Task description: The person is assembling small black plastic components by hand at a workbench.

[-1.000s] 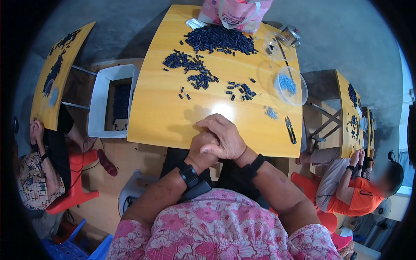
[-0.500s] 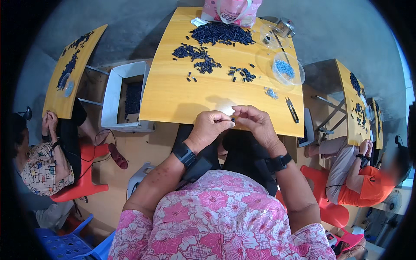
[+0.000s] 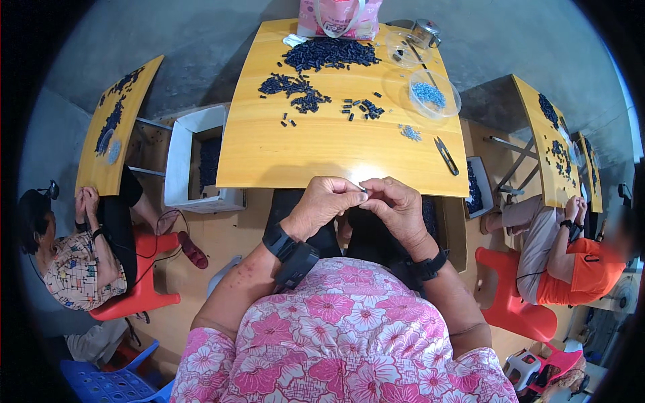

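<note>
You seem mid-handling by the near edge of the table (image 3: 269, 161), your left hand (image 3: 324, 203) pinching a small dark piece (image 3: 363, 191), your right hand (image 3: 401, 206) curled close, its grip unclear, so the next move likely calls for steady fingertips.

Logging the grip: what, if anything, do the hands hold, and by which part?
The left hand pinches a small dark piece between thumb and finger, which mostly hide it; the gripped part cannot be told, nor whether the right hand also grips.
</note>
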A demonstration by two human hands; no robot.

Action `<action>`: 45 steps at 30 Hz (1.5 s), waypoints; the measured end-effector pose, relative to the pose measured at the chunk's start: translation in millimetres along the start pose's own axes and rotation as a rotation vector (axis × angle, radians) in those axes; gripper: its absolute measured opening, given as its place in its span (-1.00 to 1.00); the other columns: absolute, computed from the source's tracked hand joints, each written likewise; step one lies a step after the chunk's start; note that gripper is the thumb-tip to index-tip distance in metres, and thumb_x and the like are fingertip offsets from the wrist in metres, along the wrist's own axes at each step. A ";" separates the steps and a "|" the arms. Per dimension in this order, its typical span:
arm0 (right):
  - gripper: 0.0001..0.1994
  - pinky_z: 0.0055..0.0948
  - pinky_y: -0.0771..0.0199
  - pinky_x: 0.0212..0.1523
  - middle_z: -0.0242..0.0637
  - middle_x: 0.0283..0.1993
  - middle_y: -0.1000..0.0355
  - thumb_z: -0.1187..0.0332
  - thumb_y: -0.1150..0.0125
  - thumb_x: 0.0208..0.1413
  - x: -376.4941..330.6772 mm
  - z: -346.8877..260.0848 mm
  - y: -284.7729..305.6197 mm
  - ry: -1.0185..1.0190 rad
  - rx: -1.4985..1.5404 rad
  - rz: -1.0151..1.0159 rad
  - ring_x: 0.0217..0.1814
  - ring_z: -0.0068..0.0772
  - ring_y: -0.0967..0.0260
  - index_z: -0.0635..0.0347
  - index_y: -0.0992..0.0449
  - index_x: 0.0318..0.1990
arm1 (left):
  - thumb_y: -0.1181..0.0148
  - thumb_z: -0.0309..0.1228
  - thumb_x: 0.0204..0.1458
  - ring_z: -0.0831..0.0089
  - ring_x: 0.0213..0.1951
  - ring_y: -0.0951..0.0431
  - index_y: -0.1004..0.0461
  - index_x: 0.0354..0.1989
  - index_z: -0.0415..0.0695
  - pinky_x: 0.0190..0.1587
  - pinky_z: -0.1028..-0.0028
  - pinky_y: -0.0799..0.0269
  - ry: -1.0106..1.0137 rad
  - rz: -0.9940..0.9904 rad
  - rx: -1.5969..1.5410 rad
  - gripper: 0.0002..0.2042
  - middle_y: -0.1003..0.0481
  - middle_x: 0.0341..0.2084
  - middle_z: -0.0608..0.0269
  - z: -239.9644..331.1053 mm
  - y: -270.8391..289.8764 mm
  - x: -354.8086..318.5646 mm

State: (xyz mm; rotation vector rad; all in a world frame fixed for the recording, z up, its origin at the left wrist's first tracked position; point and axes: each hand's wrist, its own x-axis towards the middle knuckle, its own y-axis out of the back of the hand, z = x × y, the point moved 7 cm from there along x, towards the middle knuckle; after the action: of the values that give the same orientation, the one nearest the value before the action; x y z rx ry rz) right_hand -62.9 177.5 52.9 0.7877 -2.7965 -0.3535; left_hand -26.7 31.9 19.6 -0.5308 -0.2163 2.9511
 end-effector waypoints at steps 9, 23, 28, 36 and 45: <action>-0.80 -0.51 -0.47 -0.20 -0.31 -0.32 -0.51 0.58 -0.34 -0.08 -3.6 -9.6 6.1 0.064 -0.089 0.065 -0.27 -0.40 -0.48 0.20 -0.58 -0.25 | -0.26 -0.42 0.08 0.61 -0.52 -0.50 -0.62 -0.30 -0.28 -0.46 0.60 -0.44 0.059 -0.021 -0.029 -0.84 -0.54 -0.53 0.33 2.4 -6.3 -1.4; -0.79 -0.53 -0.49 -0.30 -0.26 -0.41 -0.52 0.69 -0.11 0.01 2.4 13.5 13.5 0.024 -0.130 0.217 -0.37 -0.44 -0.47 0.23 -0.63 -0.32 | -0.18 -0.42 0.15 0.65 -0.33 -0.49 -0.55 -0.15 -0.25 -0.25 0.64 -0.43 0.124 -0.003 -0.199 -0.82 -0.53 -0.33 0.36 -26.6 -33.6 16.1; -0.81 -0.58 -0.52 -0.15 -0.27 -0.19 -0.55 0.55 -0.06 0.20 6.3 76.8 -4.9 -0.410 0.324 0.186 -0.22 -0.50 -0.51 0.36 -0.56 -0.10 | -0.16 -0.40 0.18 0.55 -0.21 -0.52 -0.49 -0.08 -0.23 -0.10 0.56 -0.45 0.120 -0.103 -0.790 -0.79 -0.53 -0.26 0.31 -47.1 -31.8 38.6; -0.84 -0.55 -0.53 -0.21 -0.27 -0.23 -0.58 0.51 -0.16 0.14 -7.8 76.1 27.7 -0.553 0.354 0.135 -0.29 -0.51 -0.50 0.31 -0.61 -0.17 | -0.10 -0.36 0.24 0.54 -0.25 -0.54 -0.49 -0.09 -0.19 -0.12 0.55 -0.51 0.033 0.215 -0.417 -0.81 -0.53 -0.29 0.29 -36.4 25.3 13.2; -0.80 -0.27 -0.50 -0.13 -0.23 -0.29 -0.52 0.46 -0.37 -0.21 -12.2 17.3 -44.7 0.240 -0.485 -0.538 -0.18 -0.12 -0.47 0.17 -0.59 -0.34 | -0.09 -0.38 0.25 0.59 -0.28 -0.51 -0.50 -0.09 -0.15 -0.16 0.56 -0.50 0.006 0.278 -0.338 -0.84 -0.51 -0.28 0.32 -43.0 34.0 -1.5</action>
State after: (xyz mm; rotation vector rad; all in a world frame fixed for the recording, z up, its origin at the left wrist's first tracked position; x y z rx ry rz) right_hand -35.8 150.0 22.1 1.3301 -2.1058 -0.9109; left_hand -13.7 3.3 -25.4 -0.6587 -0.7038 3.1967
